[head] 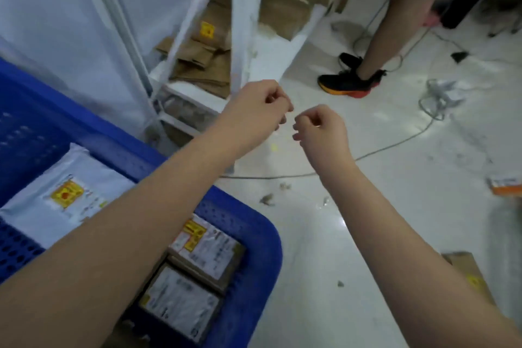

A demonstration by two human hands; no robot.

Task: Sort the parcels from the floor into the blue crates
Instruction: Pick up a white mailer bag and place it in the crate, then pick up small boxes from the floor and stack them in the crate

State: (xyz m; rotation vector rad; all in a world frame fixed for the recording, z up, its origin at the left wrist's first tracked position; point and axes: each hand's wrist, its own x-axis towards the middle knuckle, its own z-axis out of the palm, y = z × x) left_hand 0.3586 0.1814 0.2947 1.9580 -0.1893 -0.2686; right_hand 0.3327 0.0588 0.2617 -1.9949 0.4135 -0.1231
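Both hands hang out in front over the white floor point(324, 234), just past the corner of the blue crate point(262, 237), and neither holds anything. The left hand point(260, 102) has its fingers curled in toward the palm, empty; the right hand point(319, 127) is curled the same way, also empty, and the two sit close together with a small gap between the knuckles.

Taking the blue crate as landmark: inside it, near its right-hand corner, lie two brown labelled boxes point(203, 251) side by side, and further in, toward its far left, a white poly-mailer parcel point(67, 192) with a yellow sticker. Those look already sorted.

What remains on the floor lies to the right of the crate, well away from it. A flat cardboard parcel point(474, 277) sits beyond the right forearm at the lower right, its long axis running roughly away from the crate toward the frame edge, partly hidden by the arm. Further out, an orange-edged parcel point(505, 186) shows only a corner at the right border.

Both lie on the right hand's side, so I judge the right hand the nearer one for the next pick, with a swing rightward and down.

Beyond the crate stands a white shelf frame point(243, 37) with flattened cardboard, a grey cable point(395, 144) trails over the floor, and another person's leg and black shoe point(347, 82) stand past the hands.
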